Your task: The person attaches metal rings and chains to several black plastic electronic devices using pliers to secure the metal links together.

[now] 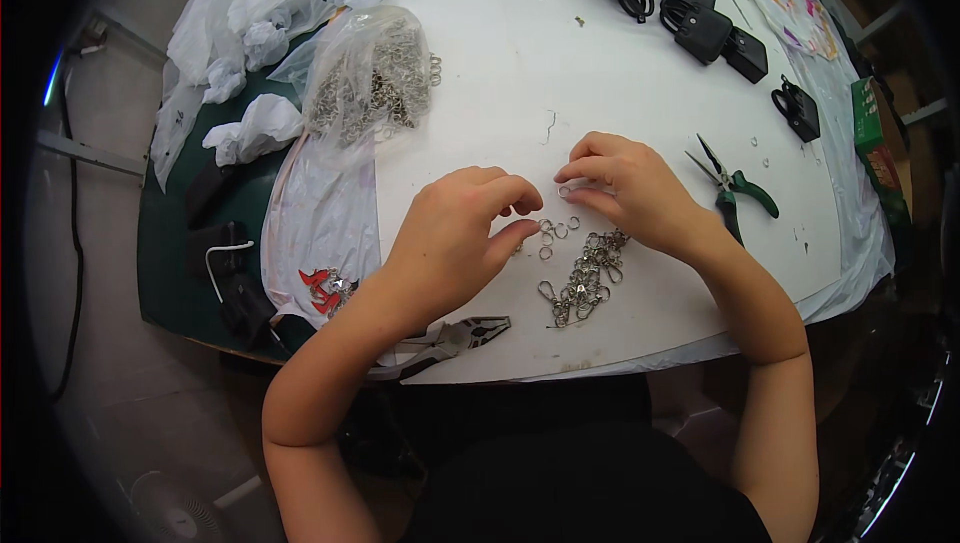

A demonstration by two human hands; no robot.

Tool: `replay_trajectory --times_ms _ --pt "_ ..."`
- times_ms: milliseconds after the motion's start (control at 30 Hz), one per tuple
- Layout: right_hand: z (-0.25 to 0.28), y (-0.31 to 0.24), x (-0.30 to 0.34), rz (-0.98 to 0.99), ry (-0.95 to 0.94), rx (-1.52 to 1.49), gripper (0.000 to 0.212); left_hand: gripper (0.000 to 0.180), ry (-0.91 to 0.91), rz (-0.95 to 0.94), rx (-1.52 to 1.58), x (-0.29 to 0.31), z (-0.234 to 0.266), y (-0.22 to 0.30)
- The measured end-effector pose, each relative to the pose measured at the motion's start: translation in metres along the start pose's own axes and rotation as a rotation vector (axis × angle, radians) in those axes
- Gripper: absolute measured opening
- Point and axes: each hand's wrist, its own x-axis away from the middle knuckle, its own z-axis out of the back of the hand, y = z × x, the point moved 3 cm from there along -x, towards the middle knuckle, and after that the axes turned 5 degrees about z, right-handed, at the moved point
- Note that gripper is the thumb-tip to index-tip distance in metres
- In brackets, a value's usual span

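My right hand [628, 186] pinches a small metal ring [565, 192] between thumb and fingers, above the white board [480, 73]. Facing it from the left, my left hand [455, 228] has its fingers curled and its thumb apart from the index finger; nothing shows between them. Several loose metal rings [546, 252] lie just below the two hands. Nearer to me is a heap of silver lobster clasps with rings [583, 283], partly beneath my right hand. Something small and metallic by my left thumb is mostly hidden.
A clear bag of metal rings [370, 83] stands at the back left. Green-handled long-nose pliers [732, 188] lie on the right, grey pliers [455, 340] by my left forearm. Black power adapters [700, 28] crowd the back right. Red charms [325, 290] rest on plastic sheeting at left.
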Motion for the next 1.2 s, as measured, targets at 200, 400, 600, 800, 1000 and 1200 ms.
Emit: replay_trajectory --times_ms 200,400,600,800,1000,1200 --pt "0.010 0.017 -0.009 -0.054 -0.051 -0.130 0.012 0.014 -0.075 -0.014 0.039 -0.016 -0.016 0.006" --pt "0.045 0.036 0.034 -0.341 0.361 -0.575 0.011 0.019 -0.146 -0.207 -0.074 -0.058 -0.070 0.027" --pt "0.048 0.048 0.058 -0.352 0.494 -0.905 0.019 0.017 -0.336 -0.092 -0.184 -0.080 -0.098 0.039" --pt "0.044 0.045 0.060 -0.326 0.378 -0.960 0.019 0.013 -0.377 -0.040 -0.189 -0.081 -0.085 0.037" --pt "0.036 0.042 0.057 -0.378 0.384 -1.005 0.016 0.015 -0.400 0.350 0.541 -0.081 -0.054 0.015" --pt "0.032 0.030 0.055 -0.359 0.305 -1.022 0.014 0.019 -0.365 0.488 1.149 -0.068 -0.047 0.007"
